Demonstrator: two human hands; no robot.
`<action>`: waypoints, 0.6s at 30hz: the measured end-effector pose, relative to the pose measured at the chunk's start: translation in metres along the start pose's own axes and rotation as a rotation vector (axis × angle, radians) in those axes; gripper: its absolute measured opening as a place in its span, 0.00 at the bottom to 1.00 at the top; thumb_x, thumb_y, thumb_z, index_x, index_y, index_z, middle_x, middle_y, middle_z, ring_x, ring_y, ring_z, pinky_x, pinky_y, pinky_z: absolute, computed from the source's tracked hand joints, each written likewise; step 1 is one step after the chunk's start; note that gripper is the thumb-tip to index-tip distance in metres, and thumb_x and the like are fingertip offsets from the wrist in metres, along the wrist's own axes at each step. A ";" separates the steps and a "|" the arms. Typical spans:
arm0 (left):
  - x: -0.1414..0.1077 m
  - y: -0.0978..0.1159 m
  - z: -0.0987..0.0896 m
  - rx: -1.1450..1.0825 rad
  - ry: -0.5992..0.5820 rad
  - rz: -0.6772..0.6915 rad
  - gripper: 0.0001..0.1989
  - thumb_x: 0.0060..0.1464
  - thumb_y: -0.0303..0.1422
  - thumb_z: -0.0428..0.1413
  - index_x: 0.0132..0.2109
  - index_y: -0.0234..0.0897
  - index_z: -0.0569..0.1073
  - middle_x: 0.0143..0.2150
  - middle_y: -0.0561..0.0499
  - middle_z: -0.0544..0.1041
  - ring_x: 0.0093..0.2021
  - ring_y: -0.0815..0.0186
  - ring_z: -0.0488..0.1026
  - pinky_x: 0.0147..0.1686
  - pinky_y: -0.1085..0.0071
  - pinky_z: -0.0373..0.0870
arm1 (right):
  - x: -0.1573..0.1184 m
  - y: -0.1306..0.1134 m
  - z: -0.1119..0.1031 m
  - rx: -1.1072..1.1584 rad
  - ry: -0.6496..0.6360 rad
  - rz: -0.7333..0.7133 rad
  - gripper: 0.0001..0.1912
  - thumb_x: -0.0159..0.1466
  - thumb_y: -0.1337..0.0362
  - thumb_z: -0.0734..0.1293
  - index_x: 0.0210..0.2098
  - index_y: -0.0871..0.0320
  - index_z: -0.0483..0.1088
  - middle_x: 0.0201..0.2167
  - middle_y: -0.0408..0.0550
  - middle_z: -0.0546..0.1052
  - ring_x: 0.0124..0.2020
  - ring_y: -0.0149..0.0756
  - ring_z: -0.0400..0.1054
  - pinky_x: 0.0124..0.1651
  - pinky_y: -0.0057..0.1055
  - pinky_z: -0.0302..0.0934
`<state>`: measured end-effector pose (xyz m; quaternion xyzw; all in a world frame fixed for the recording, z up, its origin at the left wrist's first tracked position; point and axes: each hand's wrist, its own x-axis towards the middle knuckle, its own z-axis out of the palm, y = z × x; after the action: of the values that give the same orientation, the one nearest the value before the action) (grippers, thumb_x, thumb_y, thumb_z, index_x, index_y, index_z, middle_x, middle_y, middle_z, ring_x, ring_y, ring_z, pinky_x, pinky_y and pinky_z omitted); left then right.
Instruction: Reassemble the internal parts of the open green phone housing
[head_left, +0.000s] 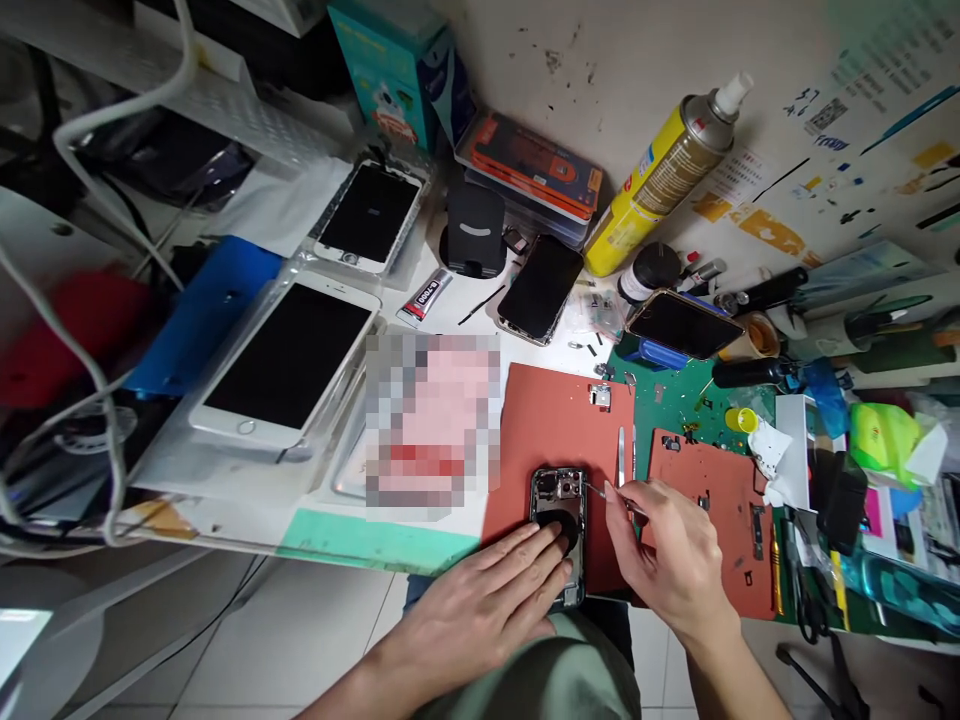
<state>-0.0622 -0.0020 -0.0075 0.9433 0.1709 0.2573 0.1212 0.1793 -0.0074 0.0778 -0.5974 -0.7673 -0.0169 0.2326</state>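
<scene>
An opened phone (576,570) lies on a reddish-brown mat (555,420) at the table's front edge, its inner parts and camera module showing at the top. Across its lower part my left hand (499,590) rests flat, fingers stretched out and side by side. My right hand (667,545) pinches thin metal tweezers (611,496) between thumb and fingers. The tool's tip points at the phone's upper right edge, beside the camera module; whether it touches is too small to tell. Behind my right hand, another slim metal tool (621,458) lies on the mat.
A second reddish mat (724,470) with small parts is at the right. White-framed phone screens (292,355) lie at the left. Behind stand a yellow spray can (660,175), a dark phone (541,288) and a propped phone (685,324). Black scissors (808,600) are far right.
</scene>
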 end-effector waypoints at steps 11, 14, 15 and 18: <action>0.003 -0.001 0.003 0.033 -0.001 0.010 0.26 0.73 0.50 0.58 0.63 0.34 0.79 0.67 0.46 0.81 0.69 0.57 0.75 0.71 0.59 0.72 | 0.000 -0.003 -0.003 -0.088 0.053 -0.023 0.08 0.72 0.74 0.72 0.46 0.59 0.72 0.30 0.43 0.79 0.26 0.32 0.72 0.34 0.31 0.68; 0.005 -0.002 -0.001 0.035 -0.018 0.022 0.27 0.72 0.51 0.58 0.64 0.34 0.78 0.68 0.45 0.80 0.69 0.58 0.75 0.72 0.60 0.71 | -0.002 -0.003 -0.004 -0.115 0.040 -0.035 0.06 0.72 0.73 0.73 0.46 0.60 0.73 0.31 0.45 0.80 0.27 0.32 0.74 0.35 0.31 0.69; 0.006 -0.002 -0.001 0.034 -0.019 0.025 0.28 0.72 0.51 0.58 0.64 0.33 0.78 0.68 0.44 0.80 0.69 0.58 0.75 0.73 0.60 0.71 | -0.002 -0.002 -0.004 -0.118 0.042 -0.041 0.06 0.72 0.73 0.73 0.45 0.60 0.74 0.31 0.44 0.80 0.27 0.31 0.74 0.35 0.30 0.69; 0.005 -0.003 -0.002 0.039 -0.025 0.023 0.29 0.72 0.52 0.58 0.65 0.32 0.77 0.68 0.42 0.79 0.70 0.57 0.74 0.73 0.60 0.70 | -0.004 -0.001 -0.002 -0.131 0.063 -0.052 0.06 0.71 0.72 0.75 0.44 0.60 0.74 0.30 0.42 0.80 0.26 0.30 0.73 0.34 0.29 0.68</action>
<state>-0.0595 0.0030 -0.0044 0.9506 0.1636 0.2434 0.1022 0.1797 -0.0121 0.0787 -0.5906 -0.7719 -0.0920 0.2167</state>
